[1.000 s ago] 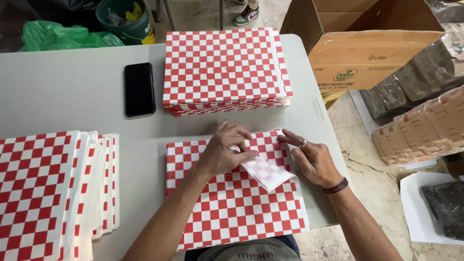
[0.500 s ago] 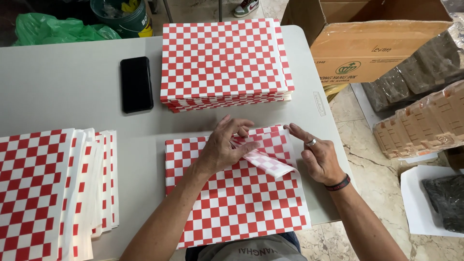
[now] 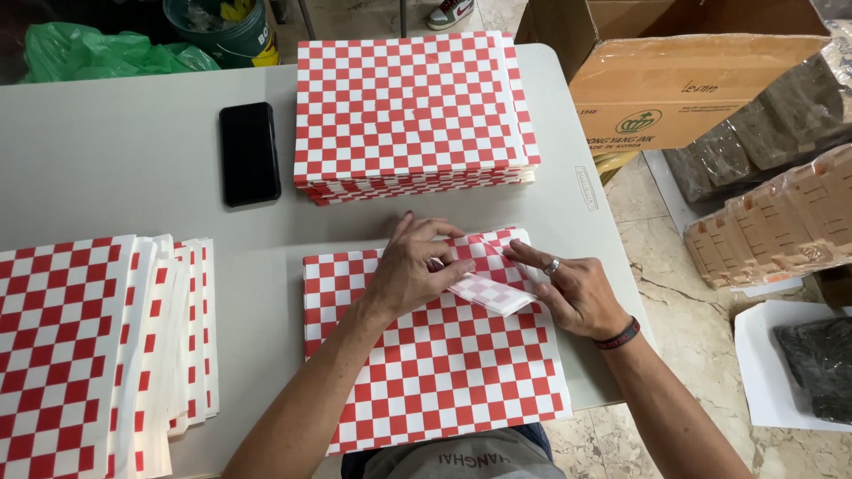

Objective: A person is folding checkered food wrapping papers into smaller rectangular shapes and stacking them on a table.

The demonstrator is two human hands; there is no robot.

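Since the earlier frames, the folded corner (image 3: 486, 288) of the checkered sheet (image 3: 435, 355) has been drawn further down and left, its pale underside now lying as a flatter, narrower flap near the sheet's upper right. Both hands have stayed over that corner with little shift.

The left hand (image 3: 413, 270) lies palm down on the sheet at the centre of the frame, its fingers (image 3: 448, 266) curled and closed lightly on the edge of the flap. The right hand (image 3: 577, 288) rests just right of it, fingers stretched out nearly flat, the forefinger pressing along the fold's upper edge; it pins the paper rather than grips it. A ring shows on one finger and a dark band on the wrist.

The sheet lies flat on the grey desk (image 3: 133, 160) at lower centre. A thick stack of like sheets (image 3: 408, 106) sits at upper centre, a black phone (image 3: 249, 153) just left of it, and a fanned pile of sheets (image 3: 89, 346) fills the lower left. A cardboard box (image 3: 674, 80) stands at upper right.
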